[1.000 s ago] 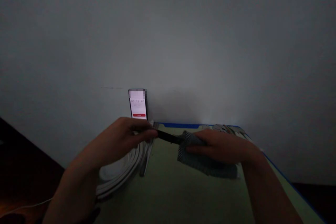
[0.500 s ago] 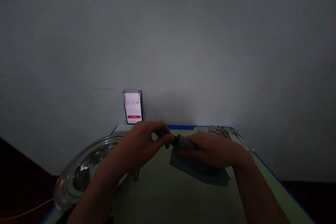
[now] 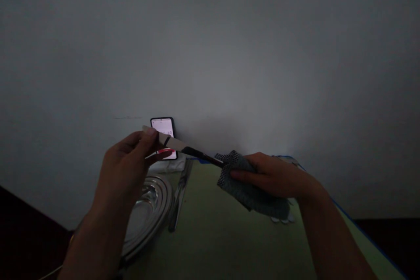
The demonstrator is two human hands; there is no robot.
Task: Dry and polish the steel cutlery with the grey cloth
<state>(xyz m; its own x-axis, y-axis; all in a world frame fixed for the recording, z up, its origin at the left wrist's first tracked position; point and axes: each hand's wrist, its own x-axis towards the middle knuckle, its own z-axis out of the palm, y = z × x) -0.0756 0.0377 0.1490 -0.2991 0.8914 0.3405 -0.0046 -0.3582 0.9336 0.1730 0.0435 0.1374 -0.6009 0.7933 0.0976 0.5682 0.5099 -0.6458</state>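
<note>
The knife point(image 3: 183, 148) is up over the counter point(image 3: 213, 236), between your hands. It looks hard, light and sharp, so hold the dark handle. Your left hand point(image 3: 126, 168) pinches the blade end. Your right hand point(image 3: 272, 177) squeezes a soft cloth point(image 3: 252, 194) around the handle end.

A pale green table point(image 3: 223, 245) with a blue rim stands against the wall. On its left side lies a shiny round metal dish point(image 3: 147, 214), with long cutlery point(image 3: 179, 197) just beside it. At the far edge a lit phone point(image 3: 162, 126) leans upright on the wall, behind a white folded wad point(image 3: 170, 165). The low end of a grey cloth point(image 3: 256, 197) seems to brush the top, near small white bits point(image 3: 281, 219).
</note>
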